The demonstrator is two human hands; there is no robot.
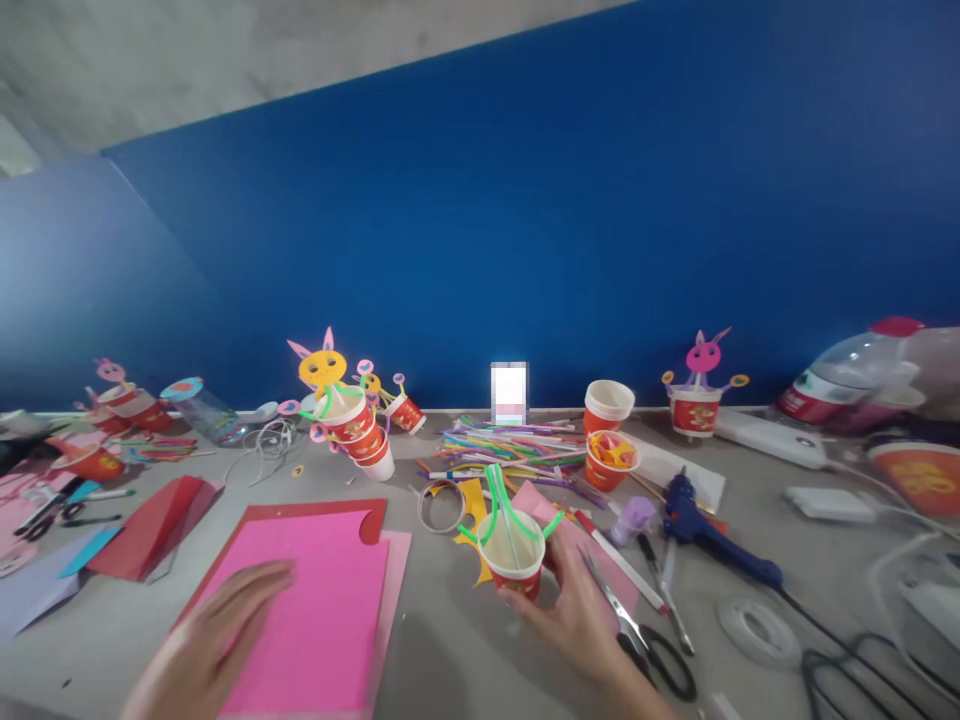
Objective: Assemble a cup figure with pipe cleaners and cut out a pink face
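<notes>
My right hand (574, 610) is closed around the lower part of a red and white paper cup (517, 578). Bent green straws (501, 500) rise from inside the cup and poke out over its rim. A bit blurred, my left hand (217, 635) is over a bright pink paper sheet (315, 590), fingers stretched out and nothing in them. Whether it touches the sheet I cannot tell. Close to the cup are yellow paper scraps (474, 500), a roll of tape (441, 506) and scissors (637, 630).
Behind the cup lies a heap of colored straws (517, 450). Finished-looking cup figures (349, 425) stand at the back. A blue glue gun (705, 540), its cord, a clear tape roll (759, 630) and a large bottle (844, 375) occupy the right. Folded red paper (154, 530) is at left.
</notes>
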